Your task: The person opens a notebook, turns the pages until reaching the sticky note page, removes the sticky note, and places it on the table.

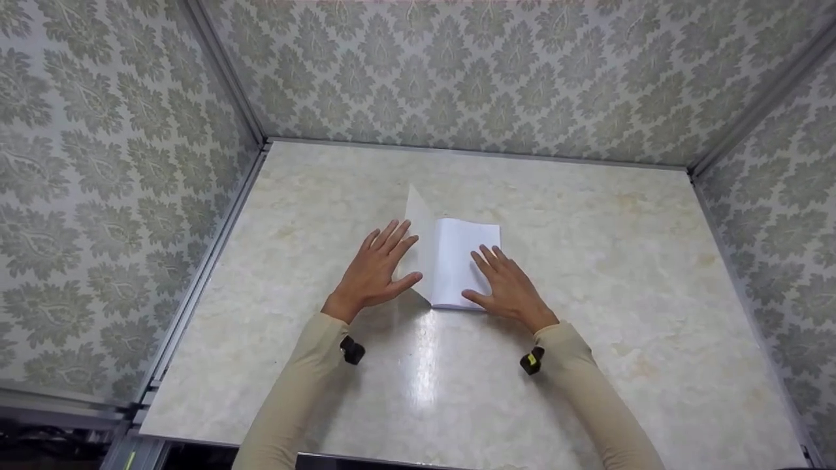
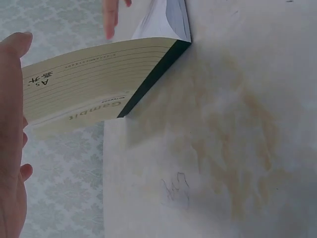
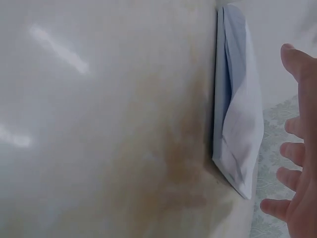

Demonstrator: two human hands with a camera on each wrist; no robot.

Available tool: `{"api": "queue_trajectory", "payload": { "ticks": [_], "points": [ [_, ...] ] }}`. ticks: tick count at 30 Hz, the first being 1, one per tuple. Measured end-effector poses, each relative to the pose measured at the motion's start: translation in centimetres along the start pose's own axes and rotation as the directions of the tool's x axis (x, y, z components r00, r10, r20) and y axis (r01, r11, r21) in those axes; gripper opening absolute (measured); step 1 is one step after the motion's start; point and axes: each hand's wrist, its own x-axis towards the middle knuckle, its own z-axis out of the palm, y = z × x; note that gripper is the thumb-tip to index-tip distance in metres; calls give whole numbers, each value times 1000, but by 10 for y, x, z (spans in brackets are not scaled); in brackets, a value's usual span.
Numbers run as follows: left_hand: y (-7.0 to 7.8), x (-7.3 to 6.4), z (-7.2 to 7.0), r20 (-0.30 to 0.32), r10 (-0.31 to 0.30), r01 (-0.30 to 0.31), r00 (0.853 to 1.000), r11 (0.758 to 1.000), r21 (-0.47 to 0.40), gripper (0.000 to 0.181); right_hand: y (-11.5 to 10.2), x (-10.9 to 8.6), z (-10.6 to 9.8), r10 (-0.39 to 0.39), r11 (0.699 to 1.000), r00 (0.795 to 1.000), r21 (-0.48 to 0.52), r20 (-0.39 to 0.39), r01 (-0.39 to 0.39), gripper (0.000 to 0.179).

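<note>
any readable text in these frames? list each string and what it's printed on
"Gambit" on the lifted cover of the notebook, seen upside down in the left wrist view.
"A5" on the same cover, near its corner by the left hand.
Two characters beside "A5" and a small line of print above "Gambit": too small to read.
Open pages under the right hand: blank, no text.
Faint pen scribble on the table: no readable word.

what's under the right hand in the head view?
The right hand lies flat with straight fingers on the white pages of an open notebook. The left hand props up its raised cover. Anything on the page beneath the palm is hidden.
</note>
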Motion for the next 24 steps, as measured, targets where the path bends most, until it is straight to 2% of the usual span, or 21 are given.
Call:
{"api": "queue_trajectory", "payload": {
  "ticks": [6, 12, 18, 24],
  "points": [
    [-14, -14, 6, -17, -39, 39, 999, 999, -9, 80, 7, -2, 9, 17, 1000, 1000, -10, 24, -17, 96],
    [-28, -30, 15, 8, -94, 94, 996, 995, -16, 80, 15, -9, 18, 19, 999, 998, -36, 61, -17, 94],
    [-41, -45, 26, 62, -144, 144, 988, 990, -8, 79, 21, -14, 21, 21, 999, 998, -42, 62, -18, 93],
    [-47, -51, 37, 170, -184, 189, 968, 982, -15, 83, 24, -18, 19, 42, 999, 997, -30, 61, -41, 92]
  ]
}}
